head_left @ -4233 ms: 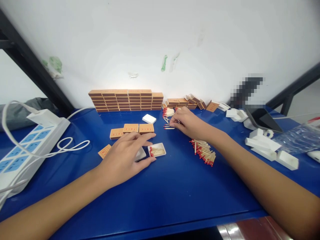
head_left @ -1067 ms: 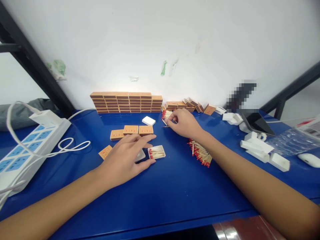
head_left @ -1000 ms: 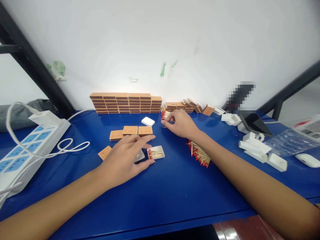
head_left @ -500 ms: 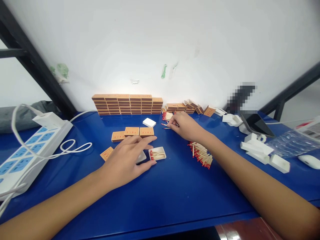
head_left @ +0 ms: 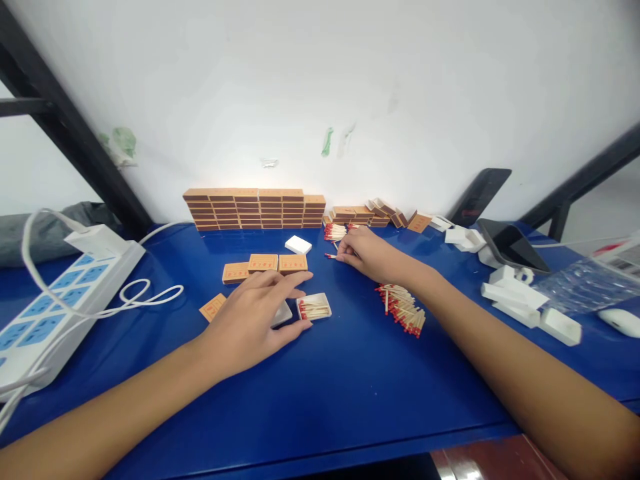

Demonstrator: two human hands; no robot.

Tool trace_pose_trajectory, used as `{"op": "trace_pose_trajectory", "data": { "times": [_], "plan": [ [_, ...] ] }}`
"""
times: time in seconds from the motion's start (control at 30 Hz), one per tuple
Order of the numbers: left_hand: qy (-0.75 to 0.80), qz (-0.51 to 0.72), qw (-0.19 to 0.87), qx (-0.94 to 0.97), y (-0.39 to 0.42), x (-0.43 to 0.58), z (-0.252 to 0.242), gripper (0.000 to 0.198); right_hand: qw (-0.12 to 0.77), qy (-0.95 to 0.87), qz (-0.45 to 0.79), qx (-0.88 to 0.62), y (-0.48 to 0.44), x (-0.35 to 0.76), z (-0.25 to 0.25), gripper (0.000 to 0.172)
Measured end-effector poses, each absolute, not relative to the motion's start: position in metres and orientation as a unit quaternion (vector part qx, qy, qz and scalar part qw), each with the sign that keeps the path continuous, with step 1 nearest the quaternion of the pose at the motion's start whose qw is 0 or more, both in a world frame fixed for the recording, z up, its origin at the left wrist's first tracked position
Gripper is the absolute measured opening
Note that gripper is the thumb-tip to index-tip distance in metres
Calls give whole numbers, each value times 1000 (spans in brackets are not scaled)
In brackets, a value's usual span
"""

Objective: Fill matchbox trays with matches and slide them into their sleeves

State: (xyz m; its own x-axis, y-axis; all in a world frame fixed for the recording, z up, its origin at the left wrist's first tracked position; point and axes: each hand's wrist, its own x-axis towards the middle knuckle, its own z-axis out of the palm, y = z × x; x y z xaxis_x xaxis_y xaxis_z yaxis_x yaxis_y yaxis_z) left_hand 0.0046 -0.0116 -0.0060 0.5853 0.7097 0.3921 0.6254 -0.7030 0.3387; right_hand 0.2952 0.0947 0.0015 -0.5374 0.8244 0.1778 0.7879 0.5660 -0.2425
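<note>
Our left hand point(head_left: 247, 317), fingers spread, is beside a tray point(head_left: 314, 298) of matches point(head_left: 316, 310) between the table's point(head_left: 320, 400) front and back edges; our right hand point(head_left: 367, 253) pinches a match point(head_left: 331, 256) nearer the back.

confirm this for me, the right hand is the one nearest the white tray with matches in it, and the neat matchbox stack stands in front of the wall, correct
Not quite: the head view shows the left hand nearest the white tray with matches in it, not the right hand. The neat matchbox stack does stand in front of the wall.
</note>
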Motion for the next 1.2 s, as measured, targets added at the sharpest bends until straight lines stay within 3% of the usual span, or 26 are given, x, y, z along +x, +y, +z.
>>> {"op": "trace_pose_trajectory", "data": {
  "times": [0.3, 0.53, 0.73, 1.2],
  "plan": [
    [371, 267, 72, 887, -12, 6, -8, 64, 129, -876, 56, -462, 86, 296, -1, 18],
    [376, 269, 76, 884, -12, 6, -6, 63, 179, -876, 135, -426, 58, 289, 21, 20],
    [389, 258, 87, 880, -11, 6, -4, 70, 170, -885, 203, -383, 21, 269, 28, 21],
    [385, 264, 84, 880, -11, 6, -4, 69, 155, -901, 164, -372, 12, 264, 26, 3]
  ]
}}
